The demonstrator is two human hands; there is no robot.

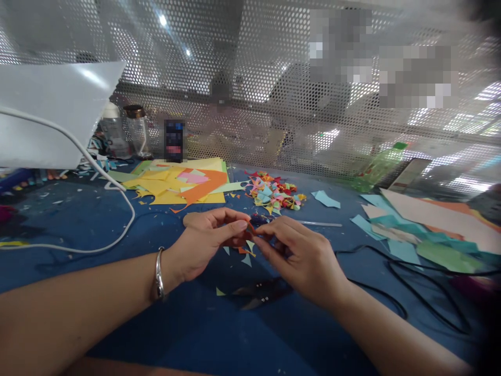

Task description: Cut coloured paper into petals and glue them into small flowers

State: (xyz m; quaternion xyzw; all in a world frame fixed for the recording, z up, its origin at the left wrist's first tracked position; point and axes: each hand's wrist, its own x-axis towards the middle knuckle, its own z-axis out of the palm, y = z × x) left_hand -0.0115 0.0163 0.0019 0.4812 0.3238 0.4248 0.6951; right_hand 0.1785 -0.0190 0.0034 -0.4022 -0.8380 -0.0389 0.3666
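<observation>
My left hand (205,241) and my right hand (299,256) meet over the blue table (164,324), fingertips pinched together on a small orange paper piece (250,228). A silver bangle (159,273) sits on my left wrist. Small paper scraps (245,253) lie just under the hands. Dark scissors (260,293) rest on the table below my right hand. A pile of small folded coloured paper bits (274,194) lies just beyond the hands.
Yellow and orange paper sheets (183,185) lie at the back left; teal, pink and green sheets (422,230) at the right. A white cable (117,188) loops on the left, black cables (410,292) on the right. A perforated metal screen (254,78) stands behind, with bottles (121,130) beside it.
</observation>
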